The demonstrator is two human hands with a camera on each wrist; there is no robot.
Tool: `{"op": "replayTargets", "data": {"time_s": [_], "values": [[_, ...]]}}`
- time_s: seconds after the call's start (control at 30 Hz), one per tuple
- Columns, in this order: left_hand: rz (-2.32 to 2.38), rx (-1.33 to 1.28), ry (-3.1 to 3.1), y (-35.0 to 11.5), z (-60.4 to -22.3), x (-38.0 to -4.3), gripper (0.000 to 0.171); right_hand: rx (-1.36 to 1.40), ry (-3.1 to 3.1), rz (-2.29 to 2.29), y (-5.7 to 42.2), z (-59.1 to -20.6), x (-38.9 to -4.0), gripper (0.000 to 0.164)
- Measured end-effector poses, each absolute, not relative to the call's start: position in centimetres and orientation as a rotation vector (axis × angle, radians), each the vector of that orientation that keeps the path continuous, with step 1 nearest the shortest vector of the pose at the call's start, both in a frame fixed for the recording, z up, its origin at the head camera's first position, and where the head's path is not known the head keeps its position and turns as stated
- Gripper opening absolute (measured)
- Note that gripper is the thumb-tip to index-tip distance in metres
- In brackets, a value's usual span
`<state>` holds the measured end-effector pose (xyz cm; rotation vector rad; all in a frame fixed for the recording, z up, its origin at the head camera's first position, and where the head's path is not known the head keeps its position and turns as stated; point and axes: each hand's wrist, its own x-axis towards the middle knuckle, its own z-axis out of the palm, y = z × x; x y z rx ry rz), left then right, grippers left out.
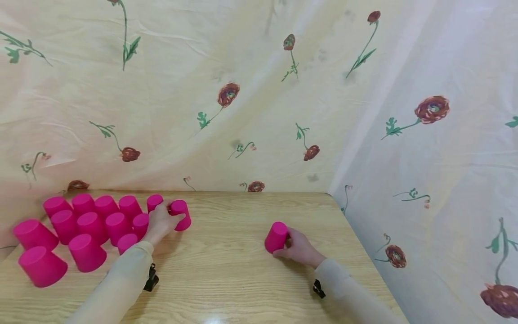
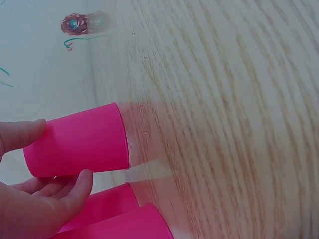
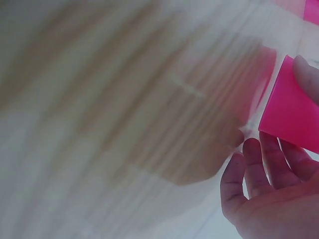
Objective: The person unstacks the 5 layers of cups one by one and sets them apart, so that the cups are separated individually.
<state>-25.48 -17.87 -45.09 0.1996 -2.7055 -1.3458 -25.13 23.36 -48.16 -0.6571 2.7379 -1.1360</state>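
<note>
Near the back of the table, my left hand (image 1: 161,223) holds an upside-down pink cup (image 1: 182,217) at the right end of a group of similar cups. The left wrist view shows the thumb on one side of this cup (image 2: 82,142) and the fingers along the other. Further right, my right hand (image 1: 301,247) grips a second upside-down pink cup (image 1: 276,237), set apart from the group. In the right wrist view its thumb and fingers lie on opposite sides of the cup (image 3: 289,107), whose rim is close over the tabletop.
Several upside-down pink cups (image 1: 87,253) stand in rough rows on the left of the wooden table (image 1: 226,270). Another pink cup (image 1: 154,201) is just behind my left hand. A flowered cloth (image 1: 170,90) hangs along the table's back and right side.
</note>
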Motion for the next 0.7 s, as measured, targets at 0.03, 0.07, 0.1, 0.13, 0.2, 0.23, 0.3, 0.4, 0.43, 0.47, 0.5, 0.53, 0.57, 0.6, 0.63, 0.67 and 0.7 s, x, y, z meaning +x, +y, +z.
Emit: {"op": "replayTargets", "data": {"time_s": [0.03,0.07,0.1,0.13,0.2,0.23,0.3,0.4,0.43,0.47,0.5,0.53,0.57,0.6,0.63,0.67,0.7], "values": [[-1.348,0.200,-2.707,-17.9,-45.1,-25.5,0.060,-0.655,2.727,-1.135,22.9,-48.1,-25.1,0.059],[-1.349,0.199,-2.706,-17.9,-45.1,-25.5,0.060,-0.648,2.714,-1.136,22.4,-48.0,-25.1,0.060],[-1.352,0.199,-2.706,-17.9,-45.1,-25.5,0.060,-0.643,2.702,-1.127,21.8,-47.9,-25.1,0.061],[-1.358,0.198,-2.705,-17.9,-45.0,-25.4,0.060,-0.643,2.691,-1.125,21.2,-47.9,-25.1,0.062],[-1.363,0.194,-2.705,-17.9,-45.0,-25.4,0.061,-0.654,2.666,-1.132,20.0,-47.8,-25.2,0.063],[-1.364,0.193,-2.706,-17.9,-45.1,-25.4,0.061,-0.660,2.650,-1.134,19.3,-47.8,-25.2,0.063],[-1.364,0.191,-2.711,-17.9,-45.2,-25.5,0.061,-0.682,2.626,-1.139,18.0,-47.8,-25.2,0.063],[-1.362,0.191,-2.714,-17.8,-45.4,-25.5,0.062,-0.706,2.602,-1.133,16.1,-47.9,-25.3,0.062],[-1.364,0.192,-2.715,-17.8,-45.4,-25.6,0.061,-0.712,2.598,-1.126,15.5,-48.0,-25.3,0.062],[-1.365,0.194,-2.715,-17.7,-45.5,-25.6,0.061,-0.715,2.595,-1.120,14.9,-48.0,-25.3,0.062],[-1.368,0.194,-2.714,-17.7,-45.5,-25.6,0.061,-0.717,2.589,-1.119,14.3,-48.0,-25.3,0.062],[-1.371,0.194,-2.711,-17.7,-45.5,-25.6,0.061,-0.719,2.583,-1.119,13.8,-48.0,-25.3,0.062],[-1.374,0.192,-2.708,-17.7,-45.5,-25.6,0.061,-0.718,2.576,-1.118,13.2,-48.0,-25.3,0.062],[-1.378,0.189,-2.704,-17.7,-45.6,-25.6,0.060,-0.717,2.574,-1.112,12.7,-47.9,-25.2,0.062],[-1.380,0.186,-2.700,-17.7,-45.6,-25.5,0.060,-0.719,2.569,-1.111,12.1,-47.8,-25.2,0.062],[-1.382,0.183,-2.695,-17.7,-45.6,-25.5,0.059,-0.716,2.566,-1.111,11.6,-47.7,-25.1,0.062],[-1.387,0.180,-2.689,-17.8,-45.6,-25.5,0.059,-0.719,2.563,-1.116,11.1,-47.6,-25.0,0.061]]}}
